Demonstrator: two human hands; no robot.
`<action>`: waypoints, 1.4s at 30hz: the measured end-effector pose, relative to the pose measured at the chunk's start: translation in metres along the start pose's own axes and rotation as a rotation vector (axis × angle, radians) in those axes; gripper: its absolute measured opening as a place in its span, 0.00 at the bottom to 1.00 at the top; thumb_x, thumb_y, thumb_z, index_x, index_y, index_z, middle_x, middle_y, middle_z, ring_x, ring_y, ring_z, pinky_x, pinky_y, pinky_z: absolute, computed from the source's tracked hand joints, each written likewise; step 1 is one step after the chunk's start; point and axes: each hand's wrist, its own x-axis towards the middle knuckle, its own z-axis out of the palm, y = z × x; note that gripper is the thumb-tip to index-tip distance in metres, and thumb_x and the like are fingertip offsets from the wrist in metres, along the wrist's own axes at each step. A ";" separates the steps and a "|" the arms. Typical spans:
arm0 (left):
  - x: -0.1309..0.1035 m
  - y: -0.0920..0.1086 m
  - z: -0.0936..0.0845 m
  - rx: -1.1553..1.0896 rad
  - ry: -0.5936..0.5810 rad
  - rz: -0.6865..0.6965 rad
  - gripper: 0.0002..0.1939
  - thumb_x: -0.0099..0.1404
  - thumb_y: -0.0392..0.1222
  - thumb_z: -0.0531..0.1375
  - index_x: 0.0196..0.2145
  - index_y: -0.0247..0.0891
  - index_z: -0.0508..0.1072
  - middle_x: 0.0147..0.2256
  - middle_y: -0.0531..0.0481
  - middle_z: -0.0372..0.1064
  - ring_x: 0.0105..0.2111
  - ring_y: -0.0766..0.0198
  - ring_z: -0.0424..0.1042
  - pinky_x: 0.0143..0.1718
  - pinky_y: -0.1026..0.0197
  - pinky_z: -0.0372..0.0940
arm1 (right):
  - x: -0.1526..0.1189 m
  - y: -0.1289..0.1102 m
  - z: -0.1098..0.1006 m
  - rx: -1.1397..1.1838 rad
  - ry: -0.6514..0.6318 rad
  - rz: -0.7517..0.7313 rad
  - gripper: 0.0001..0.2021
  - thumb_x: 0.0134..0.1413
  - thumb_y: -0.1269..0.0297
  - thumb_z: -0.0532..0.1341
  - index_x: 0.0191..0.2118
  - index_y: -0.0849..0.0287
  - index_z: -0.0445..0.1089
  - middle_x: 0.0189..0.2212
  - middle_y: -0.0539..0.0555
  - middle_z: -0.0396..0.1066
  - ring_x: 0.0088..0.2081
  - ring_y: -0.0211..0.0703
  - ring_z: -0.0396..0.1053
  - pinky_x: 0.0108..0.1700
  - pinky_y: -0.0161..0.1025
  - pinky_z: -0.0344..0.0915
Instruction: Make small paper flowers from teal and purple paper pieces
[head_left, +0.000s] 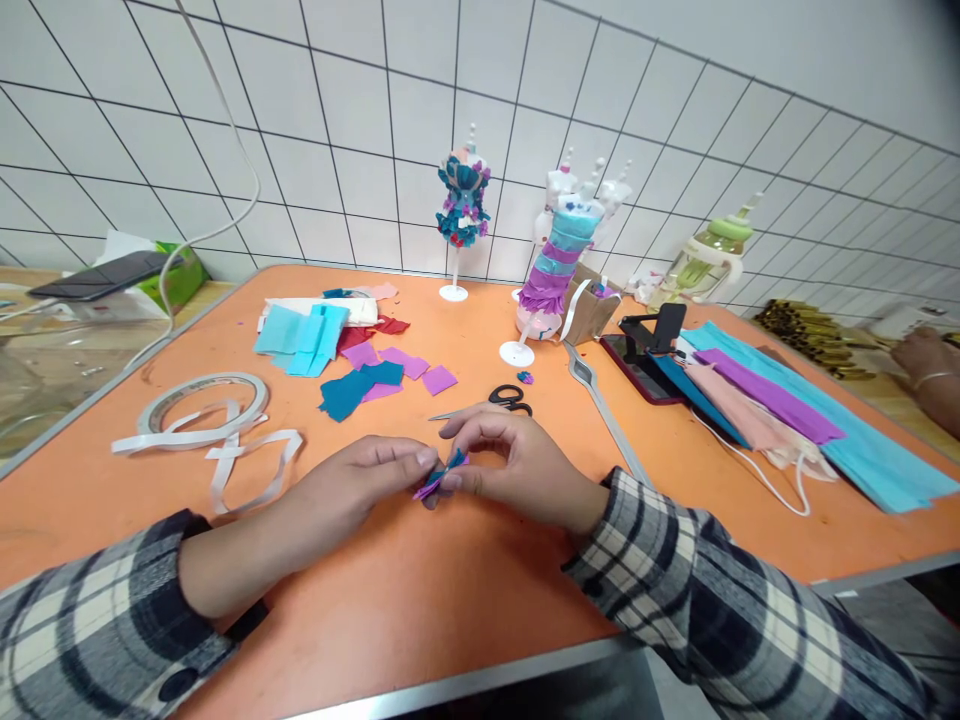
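Note:
Between my two hands is a small folded piece of teal and purple crepe paper (442,478), pinched at the middle of the orange table's near side. My left hand (382,470) closes thumb and fingers on its left end. From the other side my right hand (514,460) grips it with thumb and forefinger, the other fingers curled. Just beyond my right hand lie black-handled scissors (510,397), their blades partly behind the fingers. Teal paper pieces (345,392) and purple paper squares (439,379) lie scattered past my left hand.
A tape roll (150,415) with loose strips lies left. Behind stand a small decorated dress form (463,200) and one in a blue-purple dress (555,260). Right are a phone (641,370), crepe sheets (787,400) and a bottle (709,260). Another person's hand (926,360) shows at far right.

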 end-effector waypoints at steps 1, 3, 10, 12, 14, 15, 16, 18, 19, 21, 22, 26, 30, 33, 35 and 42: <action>0.000 0.001 0.000 0.019 0.016 0.013 0.24 0.67 0.62 0.57 0.25 0.40 0.72 0.26 0.52 0.69 0.30 0.60 0.67 0.37 0.59 0.64 | 0.000 0.000 -0.001 -0.047 -0.007 -0.041 0.12 0.52 0.55 0.74 0.31 0.57 0.75 0.47 0.57 0.75 0.53 0.48 0.73 0.59 0.50 0.65; 0.000 0.002 0.000 0.074 0.038 0.029 0.24 0.66 0.63 0.58 0.27 0.40 0.75 0.28 0.51 0.71 0.31 0.59 0.68 0.37 0.60 0.64 | -0.002 0.000 -0.001 -0.131 -0.006 -0.116 0.11 0.52 0.57 0.74 0.31 0.57 0.75 0.47 0.57 0.75 0.52 0.48 0.73 0.59 0.49 0.65; 0.000 0.006 0.000 0.023 0.020 -0.003 0.14 0.60 0.54 0.66 0.26 0.42 0.77 0.26 0.53 0.72 0.28 0.62 0.68 0.32 0.63 0.65 | -0.004 -0.003 0.001 -0.225 0.041 -0.195 0.16 0.51 0.53 0.74 0.36 0.56 0.71 0.43 0.55 0.74 0.42 0.44 0.73 0.45 0.42 0.71; 0.001 0.006 0.000 0.034 0.027 -0.005 0.14 0.60 0.53 0.66 0.24 0.41 0.77 0.24 0.53 0.71 0.26 0.63 0.67 0.30 0.64 0.64 | -0.004 -0.004 0.000 -0.196 0.026 -0.139 0.22 0.47 0.51 0.76 0.43 0.56 0.72 0.43 0.54 0.75 0.36 0.40 0.72 0.38 0.39 0.70; 0.001 0.005 0.000 0.061 0.048 -0.003 0.13 0.60 0.51 0.65 0.25 0.41 0.78 0.24 0.53 0.71 0.27 0.63 0.67 0.31 0.64 0.64 | -0.004 -0.005 0.000 -0.167 -0.011 -0.107 0.23 0.47 0.53 0.76 0.47 0.56 0.74 0.43 0.54 0.76 0.35 0.39 0.71 0.36 0.37 0.69; 0.001 0.005 -0.001 0.078 0.060 0.002 0.13 0.60 0.51 0.65 0.24 0.41 0.78 0.24 0.53 0.71 0.27 0.62 0.68 0.31 0.64 0.64 | -0.004 -0.005 0.000 -0.162 -0.028 -0.100 0.21 0.49 0.55 0.75 0.46 0.56 0.75 0.41 0.53 0.77 0.34 0.38 0.71 0.36 0.36 0.68; 0.000 0.005 -0.001 0.097 0.075 0.008 0.13 0.61 0.51 0.65 0.24 0.41 0.77 0.24 0.53 0.71 0.27 0.62 0.68 0.31 0.64 0.64 | -0.004 -0.004 0.000 -0.160 -0.032 -0.096 0.17 0.51 0.57 0.74 0.45 0.56 0.76 0.39 0.52 0.77 0.34 0.38 0.70 0.36 0.36 0.68; 0.000 0.005 -0.002 0.136 0.102 0.019 0.13 0.61 0.52 0.65 0.24 0.42 0.77 0.23 0.53 0.71 0.27 0.63 0.67 0.31 0.64 0.64 | -0.003 -0.004 0.000 -0.149 -0.009 -0.078 0.09 0.55 0.60 0.71 0.39 0.57 0.77 0.33 0.50 0.76 0.31 0.36 0.69 0.36 0.35 0.66; 0.000 0.005 -0.003 0.161 0.115 0.023 0.13 0.61 0.52 0.65 0.25 0.42 0.78 0.24 0.53 0.72 0.27 0.62 0.68 0.31 0.64 0.64 | -0.002 -0.004 0.000 -0.135 0.009 -0.063 0.06 0.56 0.61 0.71 0.37 0.57 0.78 0.31 0.49 0.76 0.30 0.36 0.68 0.35 0.34 0.66; 0.000 0.004 -0.004 0.229 0.143 0.034 0.12 0.62 0.52 0.64 0.26 0.43 0.79 0.25 0.52 0.74 0.28 0.61 0.70 0.33 0.62 0.66 | -0.001 -0.004 0.000 -0.103 0.036 -0.037 0.05 0.57 0.63 0.70 0.34 0.58 0.78 0.29 0.49 0.76 0.30 0.36 0.69 0.34 0.34 0.64; 0.000 0.004 -0.005 0.272 0.157 0.042 0.12 0.62 0.53 0.64 0.27 0.44 0.80 0.26 0.51 0.76 0.29 0.59 0.71 0.35 0.61 0.67 | -0.001 -0.004 0.000 -0.100 0.046 -0.028 0.05 0.57 0.63 0.70 0.33 0.58 0.79 0.28 0.49 0.76 0.30 0.36 0.69 0.34 0.34 0.64; -0.002 0.002 -0.009 0.417 0.280 0.077 0.15 0.64 0.57 0.64 0.41 0.47 0.84 0.43 0.46 0.83 0.44 0.49 0.78 0.49 0.55 0.69 | 0.001 -0.005 -0.001 -0.180 0.089 0.000 0.02 0.57 0.65 0.70 0.33 0.56 0.81 0.28 0.49 0.77 0.28 0.36 0.67 0.31 0.34 0.61; -0.004 0.000 -0.008 0.492 0.268 0.193 0.15 0.65 0.55 0.64 0.44 0.49 0.84 0.47 0.47 0.82 0.49 0.48 0.77 0.54 0.53 0.68 | 0.000 -0.003 0.001 -0.218 0.134 -0.041 0.02 0.56 0.65 0.71 0.33 0.56 0.82 0.28 0.49 0.75 0.28 0.35 0.64 0.32 0.35 0.60; -0.003 0.001 -0.006 0.500 0.265 0.301 0.10 0.66 0.50 0.64 0.38 0.48 0.85 0.41 0.47 0.83 0.45 0.51 0.79 0.51 0.54 0.69 | -0.002 -0.001 0.004 -0.228 0.137 -0.075 0.06 0.58 0.61 0.71 0.33 0.57 0.81 0.26 0.49 0.73 0.28 0.36 0.63 0.32 0.36 0.60; -0.002 0.002 -0.006 0.475 0.278 0.296 0.08 0.65 0.49 0.65 0.35 0.48 0.85 0.38 0.47 0.83 0.43 0.51 0.79 0.50 0.54 0.70 | -0.002 0.000 0.002 -0.248 0.113 -0.084 0.08 0.60 0.57 0.69 0.39 0.56 0.81 0.30 0.50 0.74 0.29 0.37 0.64 0.33 0.36 0.62; -0.003 -0.001 -0.025 0.211 0.248 0.018 0.13 0.58 0.57 0.69 0.32 0.47 0.83 0.37 0.46 0.82 0.42 0.50 0.78 0.47 0.54 0.71 | 0.010 0.018 -0.050 -0.912 0.032 -0.044 0.17 0.68 0.74 0.54 0.54 0.61 0.77 0.47 0.61 0.76 0.52 0.51 0.67 0.55 0.47 0.62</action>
